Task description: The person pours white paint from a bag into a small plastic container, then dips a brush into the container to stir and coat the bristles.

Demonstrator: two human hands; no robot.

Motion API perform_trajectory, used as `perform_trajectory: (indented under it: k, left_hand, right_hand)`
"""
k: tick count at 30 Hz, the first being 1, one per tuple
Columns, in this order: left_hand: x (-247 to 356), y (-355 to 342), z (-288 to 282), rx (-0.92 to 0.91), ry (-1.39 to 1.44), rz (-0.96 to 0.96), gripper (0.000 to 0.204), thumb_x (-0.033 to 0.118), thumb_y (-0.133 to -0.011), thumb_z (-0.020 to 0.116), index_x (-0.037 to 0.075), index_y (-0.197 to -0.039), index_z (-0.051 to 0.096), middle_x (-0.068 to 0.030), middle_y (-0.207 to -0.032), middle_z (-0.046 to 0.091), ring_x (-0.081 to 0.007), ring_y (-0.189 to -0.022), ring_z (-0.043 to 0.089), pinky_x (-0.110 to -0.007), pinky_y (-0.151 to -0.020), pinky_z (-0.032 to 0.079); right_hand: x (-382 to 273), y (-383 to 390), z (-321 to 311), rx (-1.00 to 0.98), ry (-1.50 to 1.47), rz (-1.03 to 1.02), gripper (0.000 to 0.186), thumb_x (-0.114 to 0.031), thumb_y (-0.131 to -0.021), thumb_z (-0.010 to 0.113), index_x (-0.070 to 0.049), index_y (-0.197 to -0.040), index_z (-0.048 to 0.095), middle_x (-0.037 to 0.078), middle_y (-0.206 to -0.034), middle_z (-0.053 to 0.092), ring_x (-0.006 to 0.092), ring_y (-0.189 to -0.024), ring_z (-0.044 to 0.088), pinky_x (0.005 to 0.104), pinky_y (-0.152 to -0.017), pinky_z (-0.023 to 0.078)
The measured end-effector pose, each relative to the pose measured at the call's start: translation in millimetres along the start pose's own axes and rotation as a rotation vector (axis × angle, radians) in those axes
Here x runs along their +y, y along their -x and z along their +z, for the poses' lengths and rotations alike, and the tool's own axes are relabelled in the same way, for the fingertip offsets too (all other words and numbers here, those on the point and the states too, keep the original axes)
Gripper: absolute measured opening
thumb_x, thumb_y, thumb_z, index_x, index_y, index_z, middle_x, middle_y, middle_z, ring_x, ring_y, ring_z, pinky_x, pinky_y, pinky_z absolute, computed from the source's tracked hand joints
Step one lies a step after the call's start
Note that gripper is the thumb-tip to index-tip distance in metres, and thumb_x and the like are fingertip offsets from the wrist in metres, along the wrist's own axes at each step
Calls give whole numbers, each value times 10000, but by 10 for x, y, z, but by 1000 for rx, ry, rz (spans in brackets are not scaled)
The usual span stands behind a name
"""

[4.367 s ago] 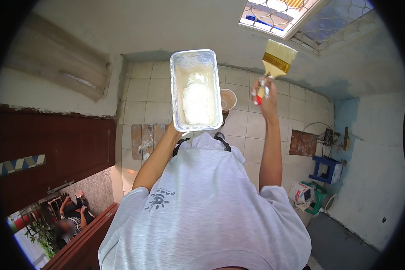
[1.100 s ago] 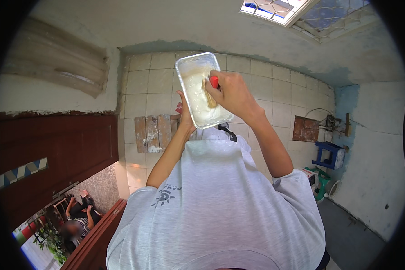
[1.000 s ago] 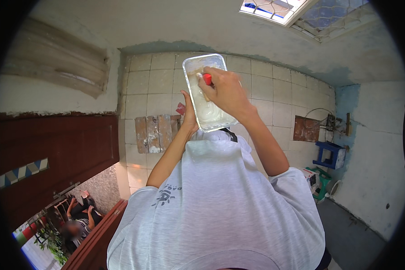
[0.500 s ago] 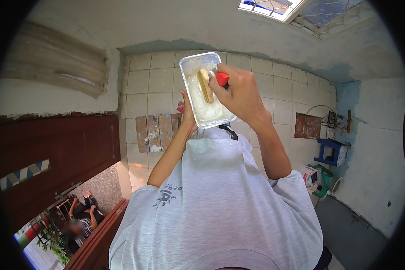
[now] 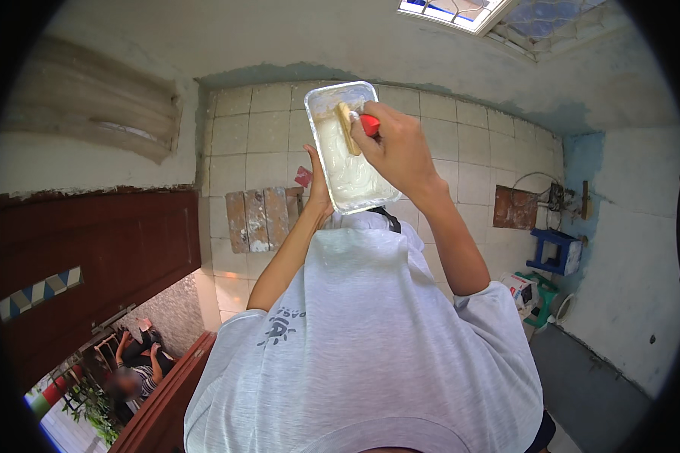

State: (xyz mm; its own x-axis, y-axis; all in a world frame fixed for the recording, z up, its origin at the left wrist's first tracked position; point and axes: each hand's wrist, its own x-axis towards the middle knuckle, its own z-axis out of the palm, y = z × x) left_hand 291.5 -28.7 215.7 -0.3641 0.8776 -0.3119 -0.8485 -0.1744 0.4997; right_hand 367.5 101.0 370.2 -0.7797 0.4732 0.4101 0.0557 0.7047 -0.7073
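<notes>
My left hand (image 5: 321, 185) holds a white-rimmed rectangular tray (image 5: 370, 204) by its left side, the thumb along the outer wall. Its other fingers are hidden under the tray. Thick white paint (image 5: 347, 174) covers the tray's floor, streaked at the near end and thinner at the far end. Closed around a red handle, my right hand (image 5: 400, 147) is over the tray's right edge. That handle belongs to what looks like a small paint roller (image 5: 348, 128). Its long yellowish head lies lengthwise toward the far part of the tray.
A slatted wooden piece (image 5: 257, 219) lies on the tiled floor at left, near a dark red door (image 5: 91, 249). On the right are a blue stool (image 5: 555, 251), a green stool (image 5: 540, 298) and a white bucket-like container (image 5: 517, 291). Another person (image 5: 140, 366) sits beyond the doorway.
The roller head has moved away from me, toward the tray's far end, baring more streaked paint at the near end. The tray has shifted slightly farther off.
</notes>
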Motion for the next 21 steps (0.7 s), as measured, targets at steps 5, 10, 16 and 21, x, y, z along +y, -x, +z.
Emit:
perform_trajectory:
  k: [5, 10, 16, 21]
  left_hand:
    - [-84, -37, -117, 84, -20, 25, 1059, 884, -911, 185, 96, -1611, 285, -167, -1548, 470, -309, -1388, 532, -479, -1112, 505]
    - [-93, -53, -128, 107, -81, 66, 1058, 888, -907, 186, 97, -1598, 314, -160, -1541, 478, -305, -1385, 534, -475, -1122, 493]
    - [-49, 32, -62, 46, -41, -45, 1065, 890, -906, 186, 96, -1609, 285, -174, -1562, 445, -315, -1393, 525, -488, -1117, 499]
    - [-44, 77, -3, 73, -84, 25, 1069, 893, -903, 187, 96, -1608, 288, -174, -1562, 447, -315, -1386, 534, -476, -1095, 520]
  right_hand:
    - [16, 125, -72, -102, 112, 14, 232, -145, -935, 689, 30, -809, 604, 180, -698, 621, 323, -580, 581, 427, -580, 463]
    - [23, 224, 131, -172, 44, 57, 261, -159, -937, 692, 32, -785, 600, 184, -685, 614, 312, -562, 562, 414, -563, 448]
    - [96, 44, 111, 69, 14, 17, 276, -168, -939, 697, 48, -797, 600, 189, -656, 600, 279, -546, 550, 387, -554, 443]
    - [-5, 128, -54, -24, 48, 134, 255, -164, -940, 690, 36, -798, 617, 180, -641, 599, 256, -533, 594, 377, -539, 451]
